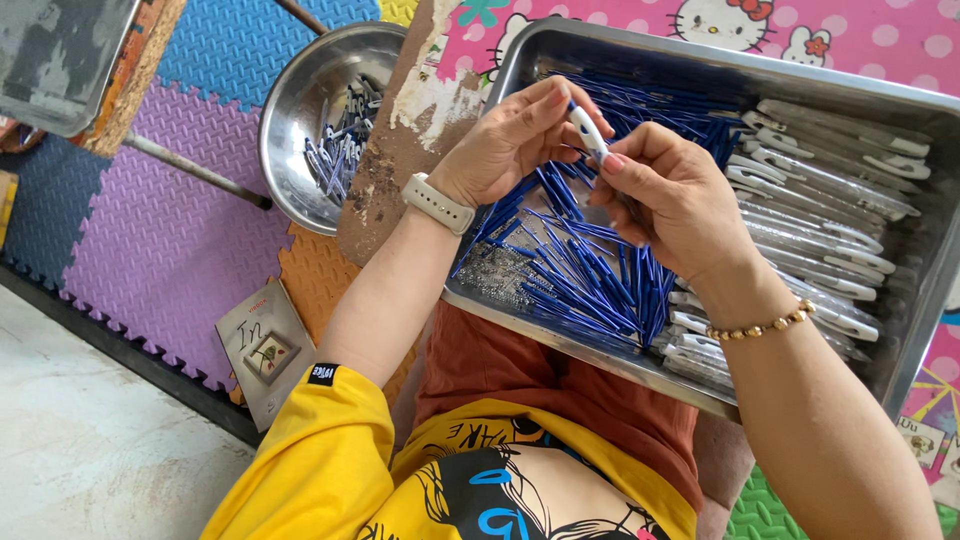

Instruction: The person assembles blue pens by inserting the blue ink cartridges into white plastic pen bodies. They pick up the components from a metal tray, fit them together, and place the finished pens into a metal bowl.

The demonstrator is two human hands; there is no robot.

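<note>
On the floor around me lie interlocking foam mats (pixel 170 240) in purple, blue and orange, edged by bare concrete (pixel 90 440). A rectangular steel tray (pixel 905 330) rests across my lap, heaped with thin blue pen refills (pixel 590 270) and a row of clear white-tipped pen barrels (pixel 830 200). My left hand (pixel 505 145) and right hand (pixel 670 195) meet just above the tray, fingertips of both pressed together around one small white pen part (pixel 587 130). Left of the tray sits a round steel bowl (pixel 300 100) holding finished pieces, and a small booklet (pixel 262 350) lies near my elbow.
</note>
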